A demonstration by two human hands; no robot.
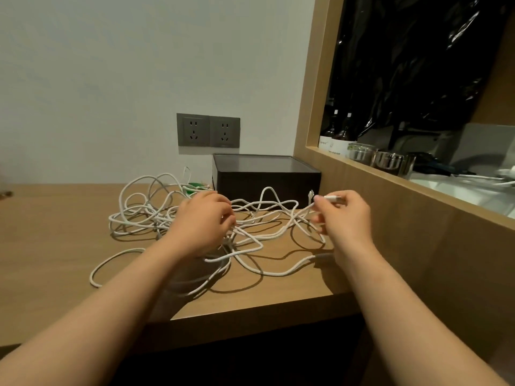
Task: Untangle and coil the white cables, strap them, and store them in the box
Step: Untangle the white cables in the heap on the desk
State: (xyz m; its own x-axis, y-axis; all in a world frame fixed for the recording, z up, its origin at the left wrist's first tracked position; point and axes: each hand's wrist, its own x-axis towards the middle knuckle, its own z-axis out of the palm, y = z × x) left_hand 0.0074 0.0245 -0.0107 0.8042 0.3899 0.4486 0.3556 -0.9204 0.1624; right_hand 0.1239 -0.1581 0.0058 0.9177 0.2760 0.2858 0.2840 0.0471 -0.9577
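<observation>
Now right hand (pixel 345 215) pinches connector (pixel 333 198); left hand (pixel 203 215) grips white cables (pixel 268 188).

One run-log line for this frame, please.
stage: untangling | left hand: grips white cables tangle | right hand: pinches connector end | box: behind tangle | coiled: none yet

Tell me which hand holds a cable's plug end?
The right hand pinches a white plug; the left hand only grips cable strands mid-tangle.

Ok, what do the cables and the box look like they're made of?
The cables: white, matte, seemingly a braided fabric sheath, going by the faint woven texture. The box: dark, matte sides, probably plastic or board; its top shows a soft sheen.
</observation>
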